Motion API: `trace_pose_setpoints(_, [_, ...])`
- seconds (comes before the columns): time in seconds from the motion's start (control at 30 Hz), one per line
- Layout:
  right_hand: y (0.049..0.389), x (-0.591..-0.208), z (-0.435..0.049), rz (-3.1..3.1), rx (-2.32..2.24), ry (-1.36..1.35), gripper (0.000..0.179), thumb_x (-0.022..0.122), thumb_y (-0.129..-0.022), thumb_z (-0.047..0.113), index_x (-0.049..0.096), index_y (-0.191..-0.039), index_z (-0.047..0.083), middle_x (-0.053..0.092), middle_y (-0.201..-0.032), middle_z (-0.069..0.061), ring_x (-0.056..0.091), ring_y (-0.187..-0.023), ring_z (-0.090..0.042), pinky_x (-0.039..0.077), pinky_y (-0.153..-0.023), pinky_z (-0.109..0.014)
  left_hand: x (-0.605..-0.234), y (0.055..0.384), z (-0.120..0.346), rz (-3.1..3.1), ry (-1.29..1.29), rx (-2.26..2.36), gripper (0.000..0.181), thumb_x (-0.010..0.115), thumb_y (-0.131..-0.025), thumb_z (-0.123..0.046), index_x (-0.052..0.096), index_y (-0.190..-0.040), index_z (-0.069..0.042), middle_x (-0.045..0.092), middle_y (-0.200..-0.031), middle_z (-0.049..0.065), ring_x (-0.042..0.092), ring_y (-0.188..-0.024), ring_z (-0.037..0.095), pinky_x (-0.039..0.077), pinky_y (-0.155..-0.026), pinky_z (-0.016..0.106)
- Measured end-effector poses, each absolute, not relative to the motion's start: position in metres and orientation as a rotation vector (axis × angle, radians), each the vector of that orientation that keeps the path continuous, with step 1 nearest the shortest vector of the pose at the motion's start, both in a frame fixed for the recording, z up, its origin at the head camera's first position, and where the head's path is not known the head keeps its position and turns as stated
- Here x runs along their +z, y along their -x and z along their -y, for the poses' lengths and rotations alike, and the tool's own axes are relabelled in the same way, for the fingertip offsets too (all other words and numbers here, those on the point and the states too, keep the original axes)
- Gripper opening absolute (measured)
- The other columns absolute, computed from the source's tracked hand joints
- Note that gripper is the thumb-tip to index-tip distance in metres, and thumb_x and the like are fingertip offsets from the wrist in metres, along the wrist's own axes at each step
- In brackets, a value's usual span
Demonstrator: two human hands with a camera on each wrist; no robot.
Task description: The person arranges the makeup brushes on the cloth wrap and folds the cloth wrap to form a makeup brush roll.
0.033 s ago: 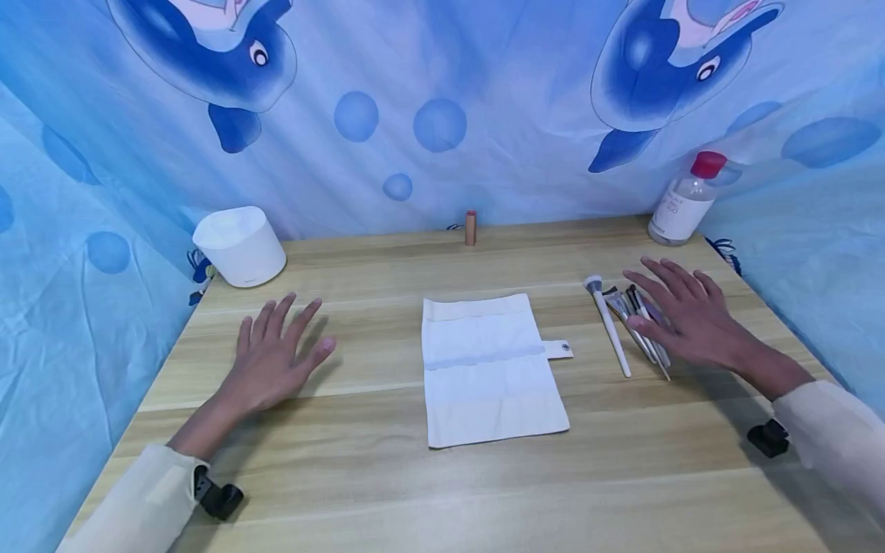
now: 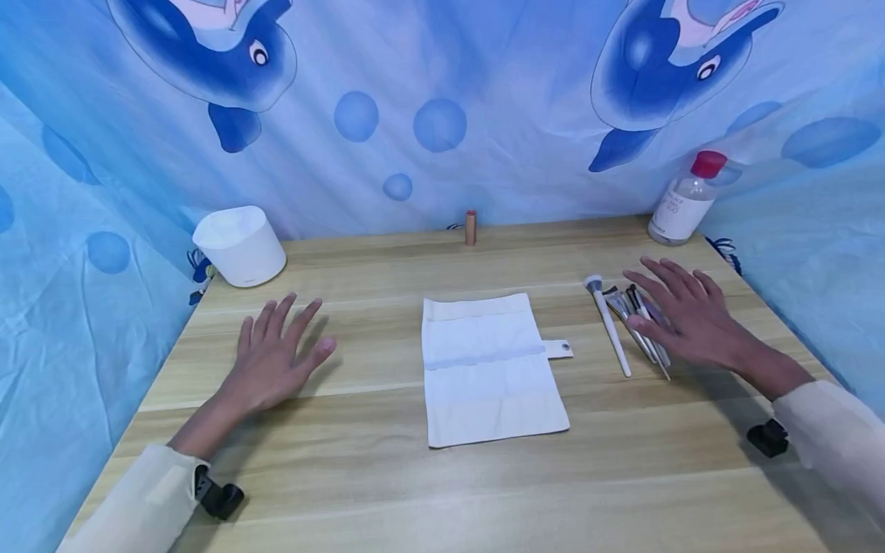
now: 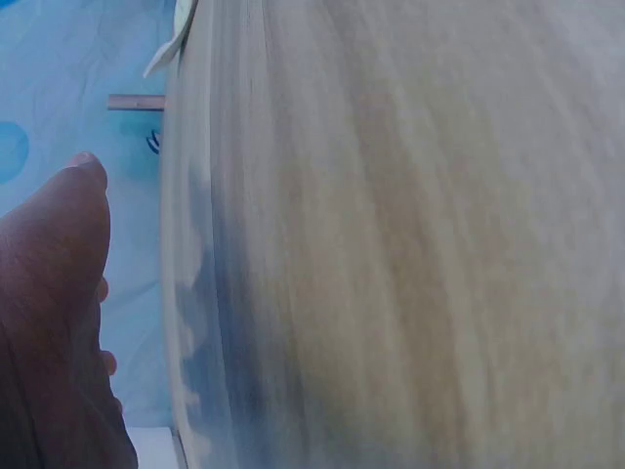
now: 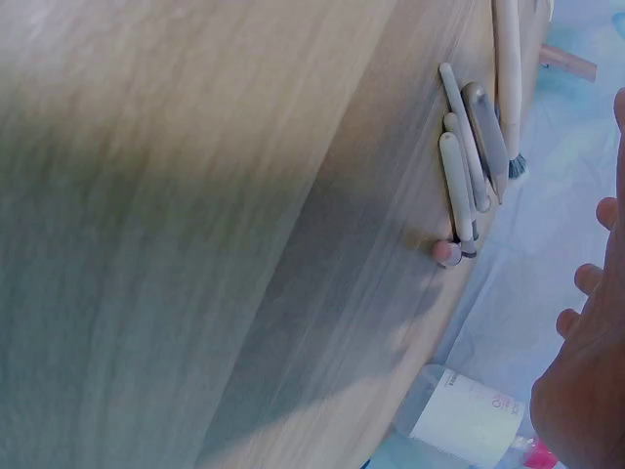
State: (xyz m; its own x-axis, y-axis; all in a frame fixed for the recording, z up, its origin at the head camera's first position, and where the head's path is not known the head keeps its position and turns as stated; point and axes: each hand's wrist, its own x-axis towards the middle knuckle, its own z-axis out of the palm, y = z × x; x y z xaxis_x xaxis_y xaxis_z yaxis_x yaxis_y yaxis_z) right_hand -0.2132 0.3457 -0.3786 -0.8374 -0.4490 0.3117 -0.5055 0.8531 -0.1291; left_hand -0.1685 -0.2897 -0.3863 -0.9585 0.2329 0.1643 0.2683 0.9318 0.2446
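Fingers spread, my left hand (image 2: 271,361) is held over the left part of the table and grips nothing. In the left wrist view its thumb (image 3: 68,215) stands clear above the wood. My right hand (image 2: 691,319), likewise spread and holding nothing, hovers above a small bunch of makeup brushes (image 2: 639,326) and partly covers them. A larger white makeup brush (image 2: 611,330) lies just left of that bunch. The right wrist view shows the brush handles (image 4: 455,186) on the wood, apart from the fingers. Unfolded between the hands is a white cloth brush roll (image 2: 491,376) with a snap strap (image 2: 558,349).
A white rounded container (image 2: 242,250) stands at the back left corner. A copper-coloured tube (image 2: 471,228) is upright at the back edge, and a clear bottle (image 2: 681,207) with a red cap at the back right. Blue printed cloth (image 2: 512,177) hangs behind the wooden table (image 2: 359,476).
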Motion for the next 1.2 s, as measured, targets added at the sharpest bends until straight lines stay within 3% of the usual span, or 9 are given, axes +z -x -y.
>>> trace_pose_setpoints(0.17, [0.213, -0.377, -0.343, 2.748, 0.339, -0.722, 0.068, 0.061, -0.097, 0.042, 0.034, -0.156, 0.022, 0.025, -0.161, -0.017, 0.022, -0.144, -0.046, 0.011, -0.102, -0.075, -0.386, 0.166, 0.282, 2.962, 0.483, -0.433, 0.08, 0.049, -0.099, -0.06, 0.017, -0.162, -0.024, 0.007, -0.166, 0.016, 0.001, -0.15, 0.042, -0.004, -0.113, 0.066])
trace_pose_setpoints(0.3, [0.214, -0.371, -0.336, 2.716, 0.389, -0.708, 0.053, 0.062, -0.098, 0.036, 0.049, -0.146, 0.016, 0.037, -0.153, -0.018, 0.033, -0.135, -0.049, 0.022, -0.093, -0.073, -0.384, 0.164, 0.266, 2.884, 0.642, -0.505, 0.082, 0.058, -0.097, -0.055, 0.021, -0.161, -0.019, 0.017, -0.164, 0.016, 0.01, -0.15, 0.04, 0.005, -0.114, 0.064])
trace_pose_setpoints(0.53, [0.218, -0.363, -0.307, 2.764, 0.448, -0.594, 0.027, 0.064, -0.099, 0.029, 0.069, -0.115, 0.008, 0.064, -0.114, -0.015, 0.055, -0.106, -0.036, 0.039, -0.085, -0.057, -0.38, 0.16, 0.225, 2.818, 0.877, -0.623, 0.079, 0.058, -0.098, -0.053, 0.025, -0.159, -0.017, 0.026, -0.161, 0.009, 0.021, -0.147, 0.035, 0.018, -0.111, 0.063])
trace_pose_setpoints(0.63, [0.221, -0.362, -0.296, 2.847, 0.456, -0.524, 0.023, 0.064, -0.099, 0.025, 0.069, -0.11, 0.005, 0.065, -0.099, -0.01, 0.057, -0.088, -0.027, 0.046, -0.074, -0.048, -0.377, 0.156, 0.211, 2.819, 0.943, -0.636, 0.075, 0.058, -0.098, -0.054, 0.031, -0.157, -0.016, 0.028, -0.161, 0.008, 0.023, -0.147, 0.032, 0.019, -0.111, 0.062])
trace_pose_setpoints(0.73, [0.224, -0.361, -0.287, 2.926, 0.469, -0.448, 0.021, 0.066, -0.097, 0.019, 0.067, -0.109, 0.002, 0.063, -0.094, -0.01, 0.055, -0.079, -0.024, 0.047, -0.065, -0.042, -0.375, 0.154, 0.199, 2.808, 0.99, -0.645, 0.07, 0.059, -0.098, -0.051, 0.037, -0.155, -0.016, 0.031, -0.159, 0.007, 0.025, -0.146, 0.029, 0.021, -0.111, 0.06])
trace_pose_setpoints(1.03, [0.23, -0.365, -0.271, 3.142, 0.505, -0.222, 0.022, 0.065, -0.098, 0.019, 0.061, -0.111, 0.001, 0.063, -0.093, -0.014, 0.056, -0.073, -0.024, 0.047, -0.057, -0.035, -0.38, 0.159, 0.173, 2.805, 1.015, -0.785, 0.06, 0.073, -0.093, -0.037, 0.05, -0.142, -0.009, 0.041, -0.144, 0.003, 0.036, -0.135, 0.02, 0.031, -0.11, 0.047])
trace_pose_setpoints(1.2, [0.232, -0.37, -0.267, 3.165, 0.485, -0.244, 0.023, 0.067, -0.097, 0.018, 0.058, -0.111, 0.002, 0.063, -0.093, -0.014, 0.056, -0.072, -0.023, 0.046, -0.055, -0.033, -0.389, 0.163, 0.165, 2.802, 1.025, -0.847, 0.051, 0.073, -0.093, -0.03, 0.053, -0.134, -0.007, 0.044, -0.138, 0.002, 0.039, -0.129, 0.019, 0.034, -0.108, 0.04])
